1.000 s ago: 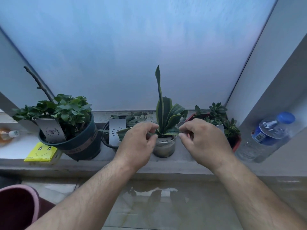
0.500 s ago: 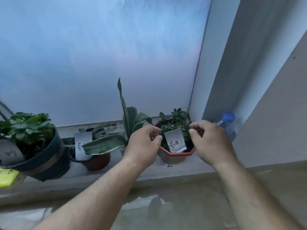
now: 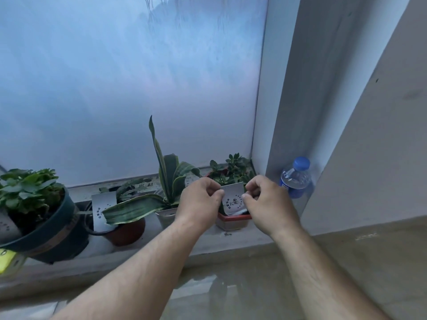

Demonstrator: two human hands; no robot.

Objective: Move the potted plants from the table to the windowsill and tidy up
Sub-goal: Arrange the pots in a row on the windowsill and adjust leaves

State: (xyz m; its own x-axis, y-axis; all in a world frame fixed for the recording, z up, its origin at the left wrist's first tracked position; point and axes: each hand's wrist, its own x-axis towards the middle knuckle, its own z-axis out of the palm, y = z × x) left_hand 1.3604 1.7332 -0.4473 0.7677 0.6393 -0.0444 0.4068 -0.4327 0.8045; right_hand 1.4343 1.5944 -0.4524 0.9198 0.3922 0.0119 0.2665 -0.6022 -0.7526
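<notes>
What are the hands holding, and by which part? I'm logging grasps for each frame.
Both hands pinch the white tag in the red pot: the left hand its left edge, the right hand its right edge.

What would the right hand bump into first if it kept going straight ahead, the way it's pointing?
Probably the small succulent in the red pot, just past the white tag that the right hand pinches. Depth is hard to judge; behind stands the window frame.

Bare forearms — no sleeves, watch or rings
</notes>
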